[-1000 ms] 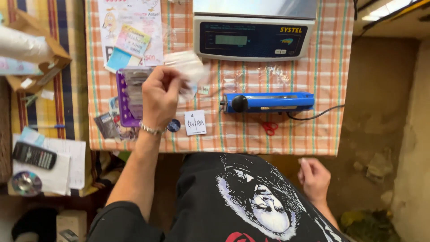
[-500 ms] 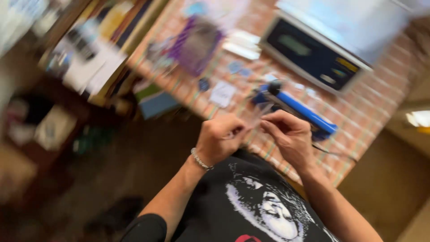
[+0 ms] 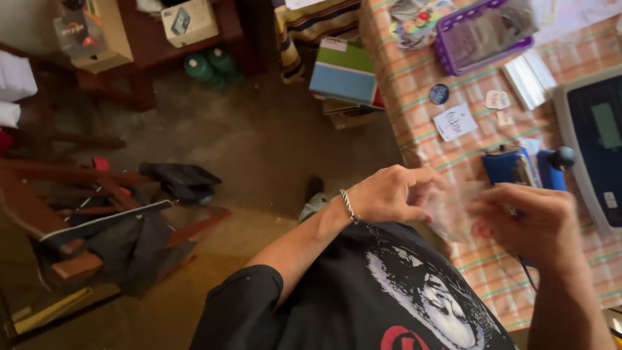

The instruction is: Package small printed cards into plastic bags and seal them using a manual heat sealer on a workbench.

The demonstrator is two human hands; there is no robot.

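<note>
Over the counter's (image 3: 421, 123) near edge, the left hand (image 3: 389, 194) and right hand (image 3: 531, 223) pinch a thin clear plastic bag (image 3: 453, 210) between them, fingertips closed on its two sides. Held off the edge like this, the blurred film could slip free and drop to the floor (image 3: 259, 149) — the grip looks light. Leftward lie wooden chair frames (image 3: 97, 220) with dark cloth. Green bottles (image 3: 210, 65) stand under a shelf. Rightward, the checked cloth carries a purple tray (image 3: 483, 35), paper tags (image 3: 455, 122), a blue sealer (image 3: 512, 167) and a scale (image 3: 593, 142) — crowded, so a snag is possible.
</note>
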